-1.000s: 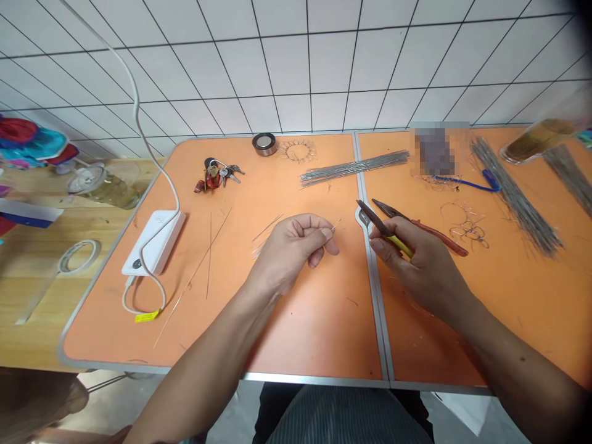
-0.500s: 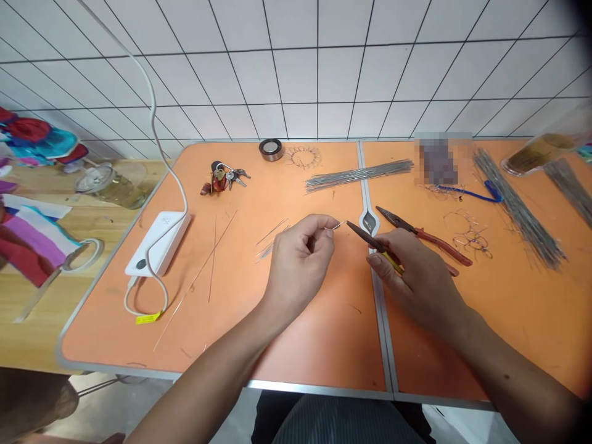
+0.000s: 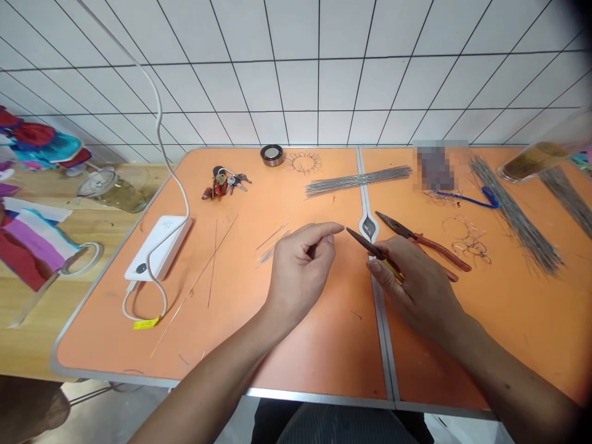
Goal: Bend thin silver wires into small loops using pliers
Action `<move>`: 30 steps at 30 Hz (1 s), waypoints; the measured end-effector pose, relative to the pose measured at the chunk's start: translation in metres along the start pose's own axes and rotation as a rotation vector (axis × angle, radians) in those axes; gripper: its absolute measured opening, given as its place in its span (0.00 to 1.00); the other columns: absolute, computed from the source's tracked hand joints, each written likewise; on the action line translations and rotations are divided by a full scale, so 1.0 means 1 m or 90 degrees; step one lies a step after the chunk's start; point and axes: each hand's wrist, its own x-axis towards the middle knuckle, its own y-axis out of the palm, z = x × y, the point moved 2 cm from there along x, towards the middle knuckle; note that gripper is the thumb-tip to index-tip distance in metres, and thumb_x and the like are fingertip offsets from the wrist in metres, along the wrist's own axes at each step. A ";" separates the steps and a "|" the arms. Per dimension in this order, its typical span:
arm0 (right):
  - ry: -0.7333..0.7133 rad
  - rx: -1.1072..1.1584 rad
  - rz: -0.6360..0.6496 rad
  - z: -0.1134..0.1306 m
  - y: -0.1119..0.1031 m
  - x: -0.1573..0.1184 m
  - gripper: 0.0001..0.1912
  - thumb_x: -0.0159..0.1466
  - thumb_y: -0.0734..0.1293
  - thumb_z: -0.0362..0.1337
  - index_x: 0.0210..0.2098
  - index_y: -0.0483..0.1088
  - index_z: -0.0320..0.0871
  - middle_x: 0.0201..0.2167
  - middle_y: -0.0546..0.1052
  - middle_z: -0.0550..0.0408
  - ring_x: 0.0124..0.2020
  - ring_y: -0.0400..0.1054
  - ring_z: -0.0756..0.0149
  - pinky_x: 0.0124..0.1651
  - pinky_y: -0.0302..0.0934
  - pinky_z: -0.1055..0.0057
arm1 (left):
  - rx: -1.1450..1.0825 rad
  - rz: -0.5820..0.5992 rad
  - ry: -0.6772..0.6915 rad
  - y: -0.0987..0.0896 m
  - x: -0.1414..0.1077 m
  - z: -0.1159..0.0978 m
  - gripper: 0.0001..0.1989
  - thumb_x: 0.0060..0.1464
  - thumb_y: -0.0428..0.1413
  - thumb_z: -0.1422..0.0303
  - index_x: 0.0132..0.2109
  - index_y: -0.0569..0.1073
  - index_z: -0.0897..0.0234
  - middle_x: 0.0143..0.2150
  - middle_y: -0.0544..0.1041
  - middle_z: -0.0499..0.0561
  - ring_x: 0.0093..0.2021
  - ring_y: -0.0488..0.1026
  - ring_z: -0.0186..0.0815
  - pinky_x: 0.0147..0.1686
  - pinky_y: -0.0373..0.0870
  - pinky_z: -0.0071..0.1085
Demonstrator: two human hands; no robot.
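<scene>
My right hand (image 3: pixel 411 271) grips a pair of needle-nose pliers (image 3: pixel 365 242) with yellow handles, jaws pointing left and looking closed. The forefinger of my left hand (image 3: pixel 303 262) stretches out to the jaw tips, its thumb tucked below. Where fingertip and jaws meet, only a tiny glint of a thin piece of wire (image 3: pixel 345 228) shows; the rest is hidden by the fingers. Just left of that hand lie several short cut wires (image 3: pixel 272 245). Beyond my right hand rests a second pair of pliers with red handles (image 3: pixel 428 243).
A wire bundle (image 3: pixel 358 181) lies mid-table, another wire bundle (image 3: pixel 518 216) at right. Around them are a cup (image 3: pixel 531 161), wire loops (image 3: pixel 469 240), black tape (image 3: pixel 272 155), keys (image 3: pixel 234 182) and a white power bank (image 3: pixel 160 246) with cable. Part of another person (image 3: pixel 32 407) shows lower left.
My left forefinger has straightened and moved right to the pliers' tips. The wire visible between fingers and jaws before is now mostly hidden. The view has shifted slightly.
</scene>
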 end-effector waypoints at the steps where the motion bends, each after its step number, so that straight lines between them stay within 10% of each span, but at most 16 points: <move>1: 0.001 0.000 0.001 0.001 0.000 0.000 0.19 0.82 0.60 0.52 0.43 0.71 0.45 0.34 0.76 0.55 0.34 0.72 0.63 0.34 0.59 0.66 | 0.005 0.001 0.009 0.000 0.000 0.001 0.15 0.63 0.58 0.75 0.45 0.90 0.59 0.29 0.76 0.47 0.27 0.67 0.30 0.28 0.64 0.29; 30: 0.010 0.035 0.008 0.004 -0.003 0.000 0.15 0.81 0.61 0.48 0.40 0.69 0.48 0.32 0.75 0.57 0.31 0.70 0.63 0.33 0.58 0.66 | 0.112 0.002 0.150 0.001 -0.005 0.000 0.18 0.65 0.55 0.80 0.48 0.88 0.58 0.29 0.73 0.45 0.30 0.69 0.30 0.31 0.66 0.29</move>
